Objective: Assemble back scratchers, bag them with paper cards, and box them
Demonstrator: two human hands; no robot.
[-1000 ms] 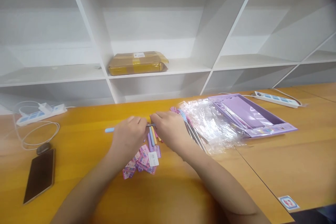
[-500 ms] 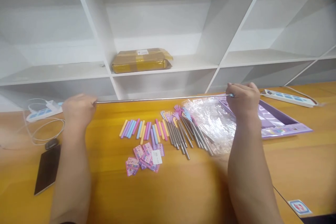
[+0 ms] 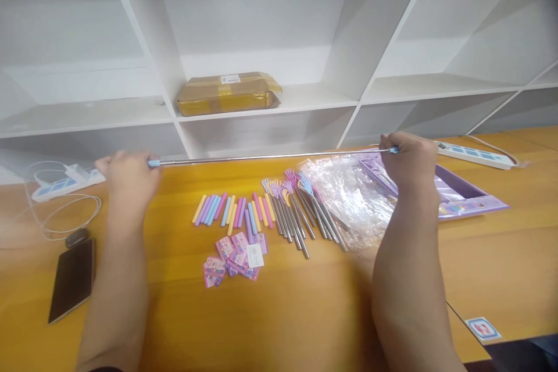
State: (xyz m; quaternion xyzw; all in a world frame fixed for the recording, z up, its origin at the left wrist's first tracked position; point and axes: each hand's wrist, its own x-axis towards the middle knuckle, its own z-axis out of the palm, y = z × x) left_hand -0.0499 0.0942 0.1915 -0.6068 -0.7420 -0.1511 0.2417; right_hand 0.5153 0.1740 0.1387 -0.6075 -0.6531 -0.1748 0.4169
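A thin metal rod (image 3: 261, 157) stretches level above the table between my hands. My left hand (image 3: 131, 177) is closed round its left end, where a light blue piece sticks out. At the right end my right hand (image 3: 410, 160) is closed, with a bit of blue showing by the fingers. Below lie several coloured tubes (image 3: 239, 212) in a row, several metal rods with hand-shaped coloured heads (image 3: 300, 215), and a pile of pink and purple cards (image 3: 233, 258) with a white one on it.
Clear plastic bags (image 3: 357, 197) and a purple box (image 3: 471, 195) lie at the right. A dark phone (image 3: 73, 282) and a power strip (image 3: 67, 183) are at the left, another strip (image 3: 477, 154) at the right. A taped carton (image 3: 226, 96) sits on the white shelf (image 3: 314, 99).
The blue piece at the rod's left end now shows beside my left hand, where only metal showed before. My right hand has shifted slightly right and up. The camera view has shifted a little.
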